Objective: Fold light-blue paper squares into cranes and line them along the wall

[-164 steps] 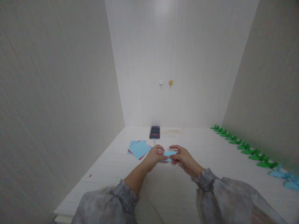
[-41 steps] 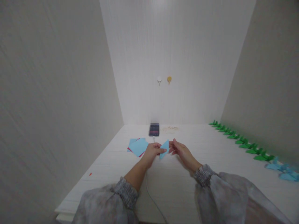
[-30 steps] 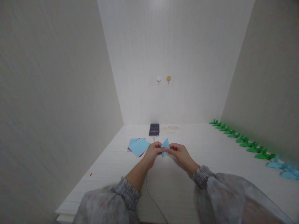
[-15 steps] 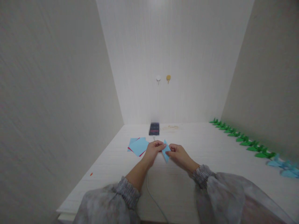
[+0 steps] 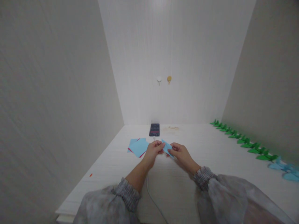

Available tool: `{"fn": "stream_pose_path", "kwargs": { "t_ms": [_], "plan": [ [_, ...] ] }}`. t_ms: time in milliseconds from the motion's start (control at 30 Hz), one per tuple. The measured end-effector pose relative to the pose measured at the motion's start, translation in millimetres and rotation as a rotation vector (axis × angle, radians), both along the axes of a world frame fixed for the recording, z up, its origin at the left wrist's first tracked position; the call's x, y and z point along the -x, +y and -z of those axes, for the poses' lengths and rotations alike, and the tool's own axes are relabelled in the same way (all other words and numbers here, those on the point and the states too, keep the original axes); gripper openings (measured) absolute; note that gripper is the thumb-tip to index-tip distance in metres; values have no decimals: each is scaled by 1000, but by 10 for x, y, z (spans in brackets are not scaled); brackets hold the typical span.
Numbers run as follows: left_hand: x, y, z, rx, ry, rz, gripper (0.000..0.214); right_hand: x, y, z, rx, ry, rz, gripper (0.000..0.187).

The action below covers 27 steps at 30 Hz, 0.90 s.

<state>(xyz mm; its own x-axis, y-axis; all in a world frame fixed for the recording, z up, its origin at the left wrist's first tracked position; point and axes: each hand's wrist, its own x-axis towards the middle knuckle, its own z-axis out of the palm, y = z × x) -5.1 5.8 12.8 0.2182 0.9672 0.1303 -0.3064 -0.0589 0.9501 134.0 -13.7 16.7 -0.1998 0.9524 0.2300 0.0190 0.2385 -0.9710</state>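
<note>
1. my left hand (image 5: 153, 152) pinches the upper left end of a small folded blue paper (image 5: 167, 147) between thumb and fingers.
2. my right hand (image 5: 182, 155) grips the paper's lower right edge, so it sits tilted between both hands, over the white table (image 5: 112, 169).
3. beside my left hand lie overlapping blue and red sheets (image 5: 139, 147).
4. the phone (image 5: 154, 130) rests beyond my hands; green folded figures (image 5: 245, 143) line the right side.

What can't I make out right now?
Head view:
Folds of the held blue paper: partly covered by fingers.
Phone: pixelated, so unreadable.
Middle of the cable: hidden behind the left hand.
Nearest blue folded piece: cut off by the right edge.
Orange scrap: too small to identify.
</note>
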Motion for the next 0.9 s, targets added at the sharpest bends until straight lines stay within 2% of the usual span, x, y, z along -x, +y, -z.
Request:
{"fn": "stream_pose_path", "kwargs": {
  "t_ms": [100,233,400,467,600,733,900],
  "plan": [
    [12,-18,-48,-34,15,-18,28,-14,13,5,-51,-55,36,6],
    [31,-60,-113,-30,22,-10,47,-30,-4,-14,-236,-298,120,8],
    [30,-65,-105,-4,27,29,30,-41,-58,-95,-397,-484,138,12],
    [30,-67,-109,3,-21,14,26,-45,-64,-118,-455,-460,150,12],
    [44,-116,-158,-4,-113,43,22,-47,-46,-123,-501,-269,145,13],
    [55,-156,-183,-14,-146,98,25,-51,-16,-85,-399,-111,96,12],
    [49,-110,-134,3,-201,50,19,-57,7,-60,-320,-57,75,11]
  ]
}}
